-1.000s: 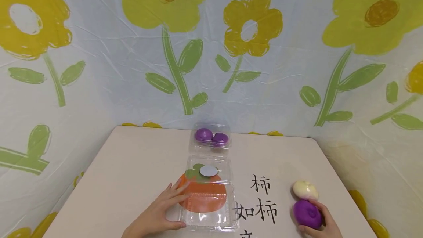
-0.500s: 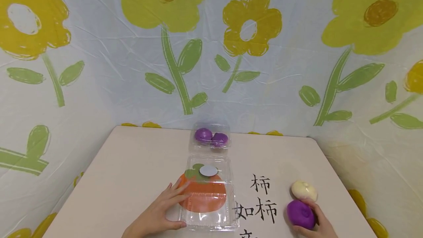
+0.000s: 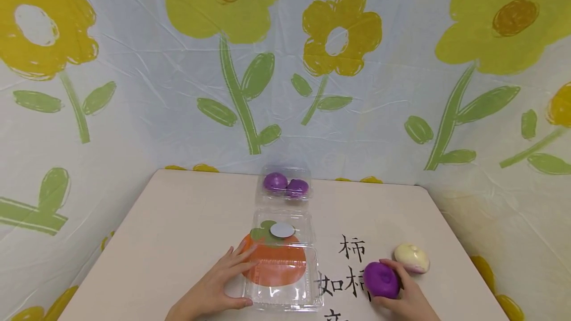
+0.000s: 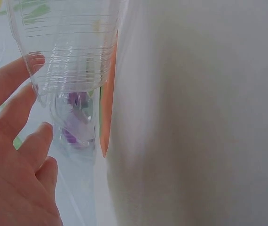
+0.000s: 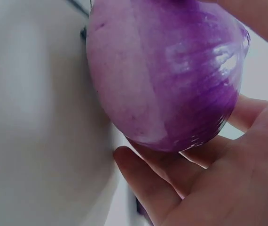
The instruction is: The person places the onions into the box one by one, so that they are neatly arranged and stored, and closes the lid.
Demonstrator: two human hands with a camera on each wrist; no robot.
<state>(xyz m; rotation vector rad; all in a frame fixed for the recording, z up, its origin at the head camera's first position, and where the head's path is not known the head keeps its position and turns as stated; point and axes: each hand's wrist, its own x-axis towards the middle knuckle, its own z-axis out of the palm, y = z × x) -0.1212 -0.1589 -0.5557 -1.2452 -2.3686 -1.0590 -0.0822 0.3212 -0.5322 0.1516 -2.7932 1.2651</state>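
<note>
— Fingers of my left hand (image 3: 214,289) lie spread and flat against the near-left corner of the open clear box (image 3: 282,277), thumb along its front edge, so the light plastic sits firm on the table (image 3: 178,222).

— And its lid?

— Lid (image 3: 282,227) lies folded back behind it, the orange fruit print showing through. Beyond that stands a closed clear box (image 3: 285,186) with two purple pieces inside.

— Your other side?

— My right hand (image 3: 403,298) curls round the purple onion (image 3: 380,280), fingers wrapped behind and under it, beside the black characters (image 3: 350,271) and right of the open box. The pale onion (image 3: 412,256) lies just behind, near my fingertips.
</note>
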